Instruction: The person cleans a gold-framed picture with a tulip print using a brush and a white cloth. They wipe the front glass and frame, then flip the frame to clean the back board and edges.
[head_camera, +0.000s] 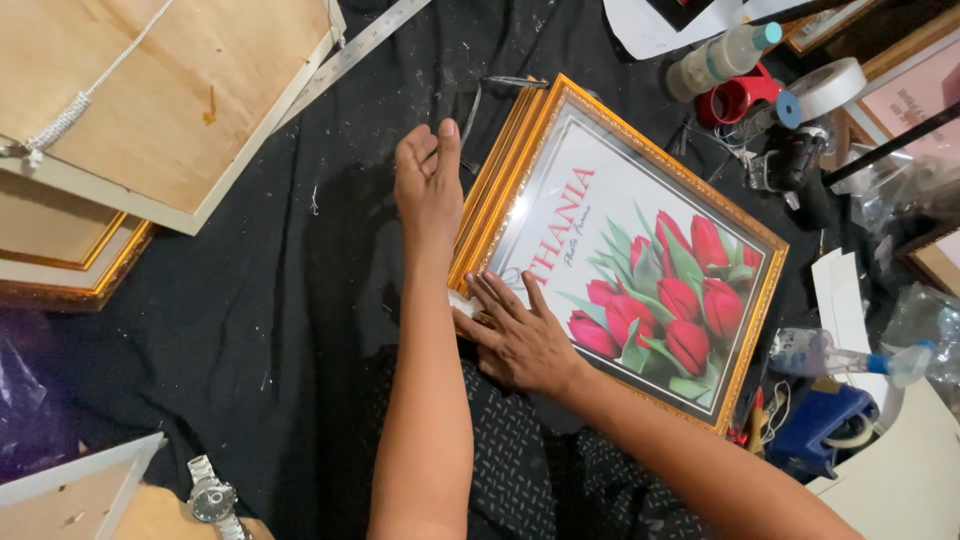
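Note:
A gold-framed picture (640, 180) of red tulips lies face up on a black cloth (290, 290), stacked on other gold frames. My left hand (430, 185) rests edge-on against the frame's left side, fingers together and pointing away from me. My right hand (520, 335) lies flat, fingers spread, on the frame's near left corner. Neither hand grips anything.
Upturned wooden frame backs (150, 100) are piled at the left, with a metal ruler (350, 50) beside them. Tape rolls (825, 88), a glue bottle (720, 55) and a spray bottle (850, 358) crowd the right. A wristwatch (212, 498) lies at the bottom left.

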